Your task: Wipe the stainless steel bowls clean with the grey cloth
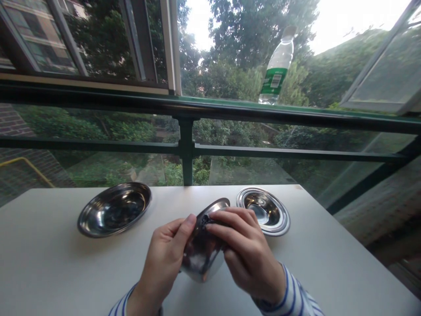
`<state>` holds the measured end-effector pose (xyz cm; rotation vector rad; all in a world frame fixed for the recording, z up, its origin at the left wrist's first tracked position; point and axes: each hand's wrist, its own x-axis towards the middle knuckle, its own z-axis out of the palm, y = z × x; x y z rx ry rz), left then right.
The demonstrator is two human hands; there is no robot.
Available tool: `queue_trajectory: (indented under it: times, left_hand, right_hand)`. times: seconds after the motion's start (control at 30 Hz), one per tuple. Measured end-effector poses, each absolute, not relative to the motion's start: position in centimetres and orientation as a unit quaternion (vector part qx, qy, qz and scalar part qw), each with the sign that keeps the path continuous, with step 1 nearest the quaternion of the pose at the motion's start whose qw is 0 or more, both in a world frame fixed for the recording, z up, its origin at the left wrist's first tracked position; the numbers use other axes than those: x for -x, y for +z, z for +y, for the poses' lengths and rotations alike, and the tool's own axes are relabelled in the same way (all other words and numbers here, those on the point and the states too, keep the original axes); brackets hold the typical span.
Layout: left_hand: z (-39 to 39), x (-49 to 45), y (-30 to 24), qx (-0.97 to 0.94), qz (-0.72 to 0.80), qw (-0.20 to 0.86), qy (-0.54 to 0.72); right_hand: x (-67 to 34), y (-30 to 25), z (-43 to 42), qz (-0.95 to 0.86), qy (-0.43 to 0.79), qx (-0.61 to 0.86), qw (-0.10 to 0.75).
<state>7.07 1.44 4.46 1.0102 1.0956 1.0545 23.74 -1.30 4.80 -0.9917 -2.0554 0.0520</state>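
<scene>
I hold a steel bowl (199, 250) tilted over the table (59, 272), nearer to me than the two dishes and between them. My left hand (166, 248) pinches its left side, thumb flat on the wall, the other fingers mostly hidden. My right hand (245, 245) has its fingertips bunched, pressing a small dark scrap (205, 220) against the wall near the upper rim; I can't tell exactly where that thumb sits. I'd judge this a rubbing step, the right fingers working while the left steadies. Another stroke would call for a firm left pinch and even pressure along the curve. On the left there's open table before the large dish (113, 215). The small dish (285, 221) lies just beyond my right knuckles, partly covered by them, so reaching forward there is tight. The table's far edge runs close behind both dishes, below the rail (230, 109); the bottle (275, 80) stands beyond, clear of my hands.
</scene>
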Motion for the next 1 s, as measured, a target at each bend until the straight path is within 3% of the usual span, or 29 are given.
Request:
queue_trajectory:
  times: [0.27,0.53,0.8,1.0]
  left_hand:
    - [2.8,-5.9,4.7,-0.337,0.432,0.672,0.498]
    - [2.6,-6.3,4.6,-0.369,0.426,0.703,0.433]
    - [3.4,-5.7,5.3,-0.289,0.394,0.708,0.510]
    - [2.7,-6.7,4.8,-0.340,0.421,0.717,0.440]
  right_hand:
    - [-25.9,2.6,1.7,-0.684,0.162,0.481,0.524]
    - [-24.7,4.6,-0.3,-0.785,0.099,0.414,0.450]
    - [-25.8,3.3,1.4,-0.691,0.179,0.463,0.525]
    - [-25.0,5.3,-0.5,-0.792,0.121,0.408,0.439]
